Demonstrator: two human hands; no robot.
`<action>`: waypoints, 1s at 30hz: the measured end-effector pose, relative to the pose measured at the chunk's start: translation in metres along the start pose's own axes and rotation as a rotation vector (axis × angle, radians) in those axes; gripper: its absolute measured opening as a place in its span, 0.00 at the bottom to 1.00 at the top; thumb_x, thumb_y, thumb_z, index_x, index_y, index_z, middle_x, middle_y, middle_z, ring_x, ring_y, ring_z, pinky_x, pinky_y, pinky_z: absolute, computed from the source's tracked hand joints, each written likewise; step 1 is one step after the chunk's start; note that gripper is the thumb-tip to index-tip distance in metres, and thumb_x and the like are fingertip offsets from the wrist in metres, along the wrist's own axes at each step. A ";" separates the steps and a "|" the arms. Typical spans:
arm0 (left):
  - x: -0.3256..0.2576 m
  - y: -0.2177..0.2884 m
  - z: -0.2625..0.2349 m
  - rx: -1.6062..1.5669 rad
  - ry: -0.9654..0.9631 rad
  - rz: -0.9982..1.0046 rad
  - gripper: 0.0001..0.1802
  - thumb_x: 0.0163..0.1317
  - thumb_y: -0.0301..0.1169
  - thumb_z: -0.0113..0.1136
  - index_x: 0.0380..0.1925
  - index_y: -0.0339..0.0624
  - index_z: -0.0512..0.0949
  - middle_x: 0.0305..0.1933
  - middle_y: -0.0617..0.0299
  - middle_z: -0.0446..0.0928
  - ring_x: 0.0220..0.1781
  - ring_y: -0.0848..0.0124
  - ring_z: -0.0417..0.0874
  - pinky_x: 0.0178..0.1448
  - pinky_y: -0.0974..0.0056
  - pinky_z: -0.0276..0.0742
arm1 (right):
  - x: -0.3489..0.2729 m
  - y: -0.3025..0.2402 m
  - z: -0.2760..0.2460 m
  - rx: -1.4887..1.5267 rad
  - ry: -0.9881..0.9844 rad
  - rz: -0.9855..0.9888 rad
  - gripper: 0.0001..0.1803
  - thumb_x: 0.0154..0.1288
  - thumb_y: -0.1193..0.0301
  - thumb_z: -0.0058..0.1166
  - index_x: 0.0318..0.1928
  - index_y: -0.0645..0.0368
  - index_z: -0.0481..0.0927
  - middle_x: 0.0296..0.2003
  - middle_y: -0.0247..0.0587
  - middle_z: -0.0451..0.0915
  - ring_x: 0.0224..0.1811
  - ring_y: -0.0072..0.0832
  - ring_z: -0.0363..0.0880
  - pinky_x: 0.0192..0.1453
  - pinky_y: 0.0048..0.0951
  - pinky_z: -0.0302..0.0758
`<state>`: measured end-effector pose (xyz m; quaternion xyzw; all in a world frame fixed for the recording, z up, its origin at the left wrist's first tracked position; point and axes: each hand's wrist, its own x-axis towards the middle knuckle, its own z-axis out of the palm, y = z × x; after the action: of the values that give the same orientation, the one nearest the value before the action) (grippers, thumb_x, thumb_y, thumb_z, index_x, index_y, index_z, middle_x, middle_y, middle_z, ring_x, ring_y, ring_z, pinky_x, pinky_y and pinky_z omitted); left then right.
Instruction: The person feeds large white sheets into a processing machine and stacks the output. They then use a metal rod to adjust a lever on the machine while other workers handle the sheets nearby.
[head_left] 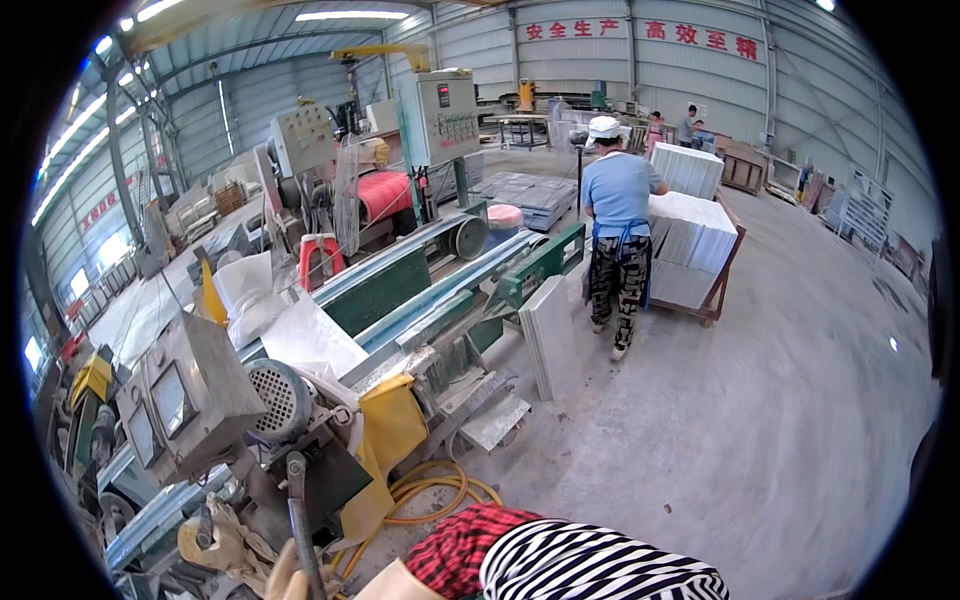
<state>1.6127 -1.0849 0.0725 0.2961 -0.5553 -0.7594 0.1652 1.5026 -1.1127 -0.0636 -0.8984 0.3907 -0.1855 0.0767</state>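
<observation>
Wide fisheye view inside a stone-cutting workshop, looking down past the wearer's arms to a long machine.

At the bottom edge, the left hand [284, 578], in a tan work glove, sits against the foot of a dark metal lever [298, 520] that stands upright on the near end of the machine [440, 290]. The right hand [392, 586], also gloved in tan, lies low beside it, behind a red checked cuff and a black-and-white striped sleeve [600, 570]. Both gloves are cut off by the frame, so I cannot tell whether the fingers of either hand are closed or spread.

Judging by this, the work in hand is at the lever (the left glove touches or nearly touches it). Any move of it would call for a sure hold low on the bar, clear of the ribbed motor housing [277, 398] just above.

A yellow hose [430, 495] coils on the floor [780, 420] nearby. A pale slab [548, 335] leans against the machine. Further off, a co-worker [620, 215] stands at stacked white slabs [695, 235].
</observation>
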 end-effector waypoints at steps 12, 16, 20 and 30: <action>0.118 -0.103 0.149 -0.632 0.169 -0.144 0.15 0.71 0.46 0.61 0.53 0.57 0.80 0.19 0.80 0.60 0.17 0.84 0.56 0.24 0.73 0.61 | -0.280 -0.032 0.010 0.541 0.528 -0.259 0.26 0.77 0.66 0.44 0.68 0.68 0.67 0.32 0.43 0.87 0.29 0.34 0.87 0.33 0.35 0.83; 0.130 -0.087 0.188 -1.177 0.013 -0.128 0.13 0.75 0.46 0.56 0.52 0.58 0.81 0.16 0.81 0.53 0.17 0.87 0.56 0.24 0.76 0.60 | -0.346 -0.066 -0.137 -0.189 0.541 0.121 0.24 0.56 0.66 0.61 0.52 0.67 0.80 0.51 0.54 0.81 0.49 0.49 0.82 0.56 0.48 0.80; 0.140 -0.066 0.223 -1.279 0.080 -0.119 0.11 0.73 0.46 0.60 0.46 0.59 0.86 0.16 0.85 0.58 0.14 0.88 0.58 0.23 0.77 0.64 | -0.351 -0.070 -0.131 0.147 1.112 0.431 0.21 0.67 0.66 0.59 0.53 0.71 0.80 0.48 0.59 0.83 0.49 0.52 0.84 0.55 0.45 0.79; 0.077 -0.004 0.144 0.723 -0.106 0.284 0.14 0.74 0.30 0.53 0.50 0.35 0.83 0.41 0.54 0.85 0.39 0.69 0.81 0.49 0.63 0.77 | -0.319 -0.041 -0.140 0.385 1.641 0.403 0.22 0.81 0.68 0.40 0.63 0.75 0.72 0.44 0.54 0.86 0.42 0.36 0.86 0.50 0.35 0.82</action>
<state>1.4625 -1.0209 0.0777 0.2159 -0.8302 -0.4986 0.1247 1.2757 -0.8506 -0.0100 -0.3655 0.4361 -0.8210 -0.0475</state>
